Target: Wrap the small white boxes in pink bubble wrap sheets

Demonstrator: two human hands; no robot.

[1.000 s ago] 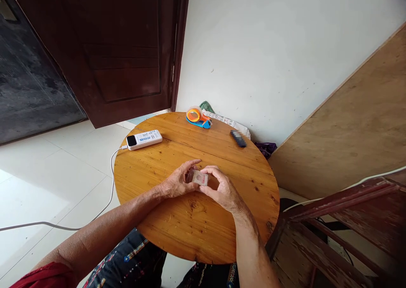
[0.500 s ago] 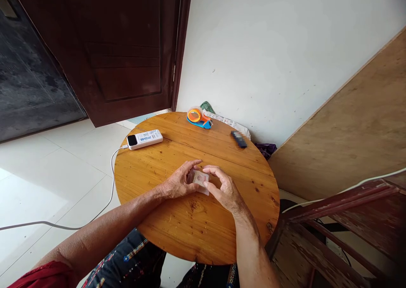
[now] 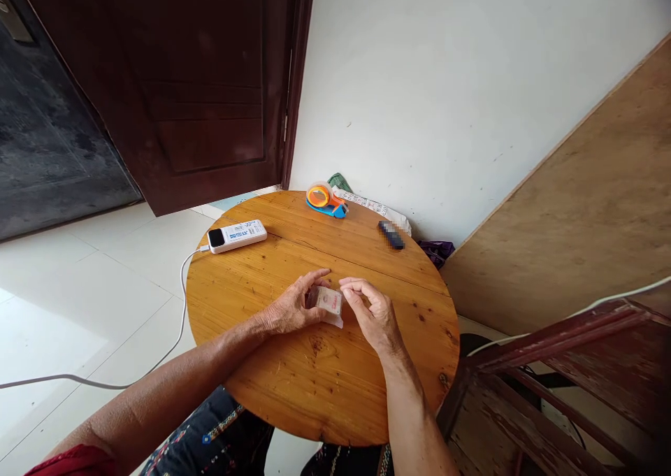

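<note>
A small whitish packet (image 3: 330, 301) in clear wrapping, with red marks on top, rests on the round wooden table (image 3: 314, 378). My left hand (image 3: 298, 307) grips its left side between thumb and fingers. Just to the right of the packet is my right hand (image 3: 371, 309), its thumb and fingertips pinched together near the packet's upper right corner. Whether anything thin is between those fingertips is too small to tell.
An orange and blue tape dispenser (image 3: 326, 200) stands at the table's far edge. A white device (image 3: 237, 236) with a cable lies at the left, and a dark pixelated object (image 3: 391, 235) at the right. Wooden stair parts (image 3: 566, 343) are beyond the table's right side.
My right thumb and fingers have closed together and moved off the packet, whose top shows more fully. My left hand keeps its hold. The whole view has shifted slightly.
</note>
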